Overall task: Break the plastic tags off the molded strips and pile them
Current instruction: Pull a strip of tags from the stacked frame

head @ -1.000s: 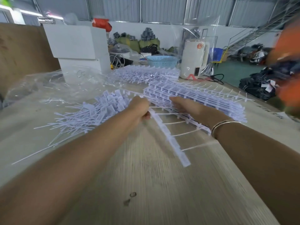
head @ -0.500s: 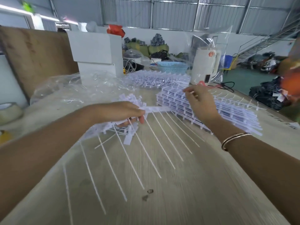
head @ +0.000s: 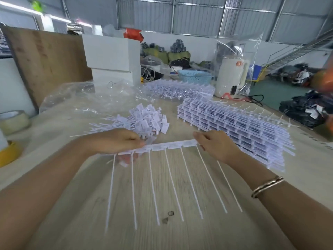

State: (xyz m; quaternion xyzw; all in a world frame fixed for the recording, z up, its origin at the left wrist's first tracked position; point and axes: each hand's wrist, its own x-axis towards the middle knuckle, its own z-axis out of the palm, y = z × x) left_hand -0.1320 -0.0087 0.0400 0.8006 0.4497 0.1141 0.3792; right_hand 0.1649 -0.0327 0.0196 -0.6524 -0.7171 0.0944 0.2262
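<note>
A white molded strip of tags [head: 167, 146] stretches between my two hands above the wooden table [head: 180, 231], its several long thin tails hanging toward me. My left hand [head: 115, 141] grips the strip's left end, with a few loose tags under its fingers. My right hand [head: 214, 145] pinches the right end. Behind my left hand lies a pile of broken-off tags [head: 142, 120]. A thick stack of whole strips [head: 234, 129] lies to the right of my right hand, and another stack [head: 180, 89] sits farther back.
Crumpled clear plastic [head: 86, 98] covers the back left of the table. Tape rolls [head: 12, 121] sit at the left edge. White boxes [head: 111, 56], a blue basket [head: 195, 76] and a white appliance [head: 230, 76] stand at the far end.
One strip came off the right stack and now hangs level between both hands, closer to me. My right hand moved from the stack to the strip's right end.
</note>
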